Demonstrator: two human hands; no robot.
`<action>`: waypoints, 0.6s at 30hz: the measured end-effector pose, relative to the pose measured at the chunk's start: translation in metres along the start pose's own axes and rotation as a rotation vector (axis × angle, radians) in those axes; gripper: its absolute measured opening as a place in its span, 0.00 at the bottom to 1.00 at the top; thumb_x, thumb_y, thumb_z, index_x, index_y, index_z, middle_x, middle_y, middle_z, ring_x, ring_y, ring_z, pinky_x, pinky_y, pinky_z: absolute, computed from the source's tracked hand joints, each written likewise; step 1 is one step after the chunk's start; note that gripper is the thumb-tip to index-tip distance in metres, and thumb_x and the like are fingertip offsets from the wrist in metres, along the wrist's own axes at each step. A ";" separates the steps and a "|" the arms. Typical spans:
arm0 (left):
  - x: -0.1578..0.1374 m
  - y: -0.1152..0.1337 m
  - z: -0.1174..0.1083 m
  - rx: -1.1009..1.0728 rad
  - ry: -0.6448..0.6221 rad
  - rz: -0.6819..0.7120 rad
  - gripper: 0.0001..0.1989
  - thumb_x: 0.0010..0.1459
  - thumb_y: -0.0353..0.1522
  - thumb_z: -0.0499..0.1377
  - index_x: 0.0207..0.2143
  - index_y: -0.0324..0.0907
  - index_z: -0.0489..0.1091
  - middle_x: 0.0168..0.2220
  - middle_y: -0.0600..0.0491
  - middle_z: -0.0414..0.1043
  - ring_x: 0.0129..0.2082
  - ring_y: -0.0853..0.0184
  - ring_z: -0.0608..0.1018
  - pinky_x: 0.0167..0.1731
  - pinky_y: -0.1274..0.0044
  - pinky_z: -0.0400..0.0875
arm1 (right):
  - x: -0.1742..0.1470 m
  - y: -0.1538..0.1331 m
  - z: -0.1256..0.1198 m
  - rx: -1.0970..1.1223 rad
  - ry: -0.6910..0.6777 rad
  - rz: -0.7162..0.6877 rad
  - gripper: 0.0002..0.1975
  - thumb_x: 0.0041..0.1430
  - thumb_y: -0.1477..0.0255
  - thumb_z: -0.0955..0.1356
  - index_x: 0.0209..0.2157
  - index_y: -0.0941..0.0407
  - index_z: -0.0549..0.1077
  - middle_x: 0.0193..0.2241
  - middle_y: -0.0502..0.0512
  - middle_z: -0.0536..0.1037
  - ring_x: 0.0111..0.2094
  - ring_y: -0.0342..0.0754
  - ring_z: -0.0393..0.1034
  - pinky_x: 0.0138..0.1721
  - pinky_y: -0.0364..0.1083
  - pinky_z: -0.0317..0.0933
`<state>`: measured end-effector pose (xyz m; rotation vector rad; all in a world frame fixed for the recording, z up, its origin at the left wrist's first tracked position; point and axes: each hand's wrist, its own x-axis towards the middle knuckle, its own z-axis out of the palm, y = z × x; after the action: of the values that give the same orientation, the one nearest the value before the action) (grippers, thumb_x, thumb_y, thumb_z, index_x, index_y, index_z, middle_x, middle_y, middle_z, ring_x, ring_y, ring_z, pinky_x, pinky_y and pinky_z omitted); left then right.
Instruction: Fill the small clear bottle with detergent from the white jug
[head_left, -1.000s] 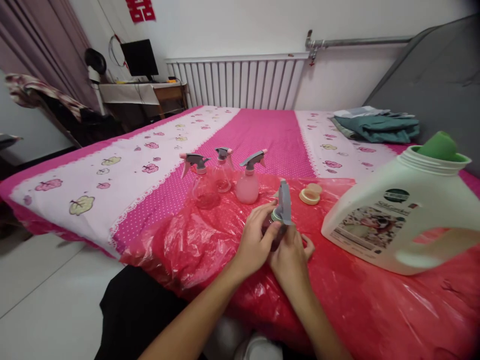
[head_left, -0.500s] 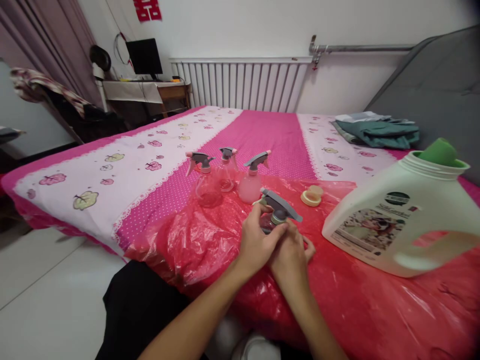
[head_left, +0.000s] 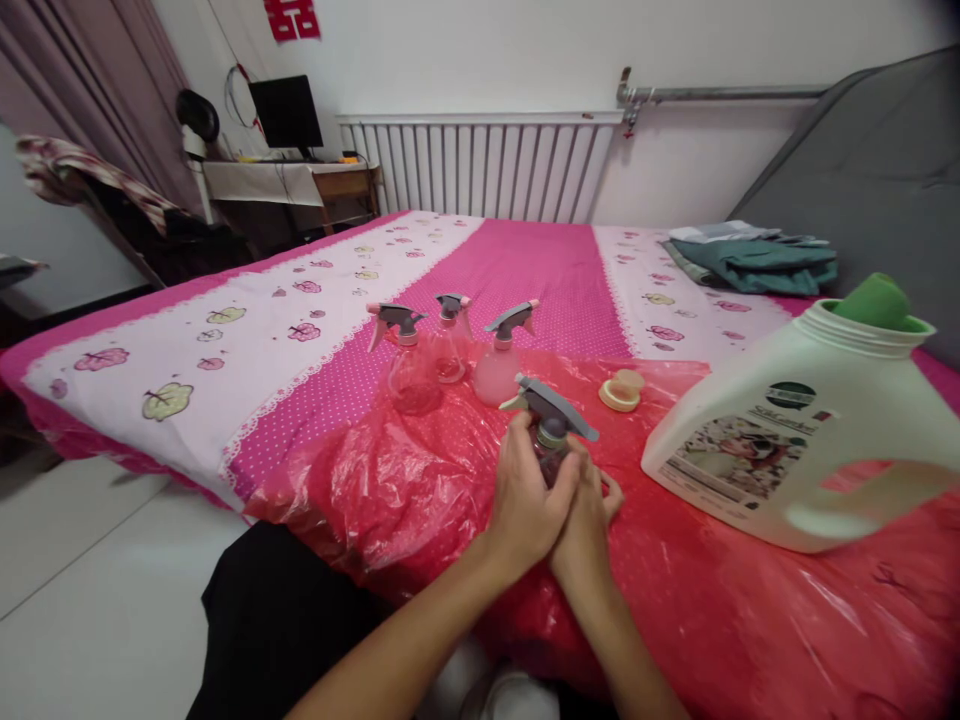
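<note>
A spray bottle [head_left: 553, 415] with a grey trigger head is held between my two hands, its nozzle end pointing right. My left hand [head_left: 529, 505] wraps the near left side of its clear body, just below the collar. Closed around the body from the right is my right hand [head_left: 589, 510], partly behind the left one. The lower part of the bottle is hidden by my fingers. Beyond my hands stand a clear spray bottle [head_left: 412, 378], another clear spray bottle [head_left: 451, 352] and one with pinkish liquid [head_left: 498, 375].
Red plastic sheeting [head_left: 420, 480] covers the near part of the bed [head_left: 536, 260]. A large pale jug [head_left: 735, 430] with a green spout stands at the right. Its cap-like yellowish lid [head_left: 621, 392] lies beside it. Folded clothes [head_left: 757, 262] rest farther back.
My left fingers have moved from around the collar and trigger down onto the bottle's body. More of the collar shows now. The other bottles and the jug stay put.
</note>
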<state>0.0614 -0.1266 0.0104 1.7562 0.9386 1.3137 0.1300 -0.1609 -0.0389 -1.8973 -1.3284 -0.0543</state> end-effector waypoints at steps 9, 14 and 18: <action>0.005 -0.004 -0.006 0.040 -0.106 0.026 0.13 0.72 0.36 0.50 0.53 0.42 0.66 0.53 0.43 0.73 0.57 0.54 0.73 0.58 0.58 0.66 | 0.007 -0.006 -0.004 -0.086 -0.060 0.047 0.21 0.71 0.66 0.53 0.50 0.57 0.73 0.46 0.63 0.77 0.51 0.56 0.68 0.58 0.59 0.47; -0.003 0.004 -0.005 0.094 -0.044 0.082 0.11 0.69 0.32 0.52 0.51 0.42 0.67 0.51 0.44 0.73 0.52 0.55 0.74 0.54 0.61 0.68 | 0.005 -0.006 -0.005 -0.004 -0.029 0.041 0.23 0.72 0.64 0.51 0.53 0.54 0.69 0.51 0.62 0.76 0.54 0.56 0.67 0.59 0.58 0.47; -0.007 0.008 -0.004 0.121 0.015 0.090 0.11 0.67 0.30 0.52 0.51 0.43 0.67 0.48 0.46 0.73 0.50 0.56 0.74 0.52 0.62 0.67 | 0.004 -0.004 -0.004 0.028 -0.015 0.061 0.23 0.71 0.62 0.51 0.55 0.55 0.67 0.50 0.63 0.77 0.54 0.57 0.67 0.59 0.59 0.48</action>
<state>0.0568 -0.1364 0.0153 1.9035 0.9751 1.3527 0.1306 -0.1597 -0.0318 -1.9162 -1.2744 0.0096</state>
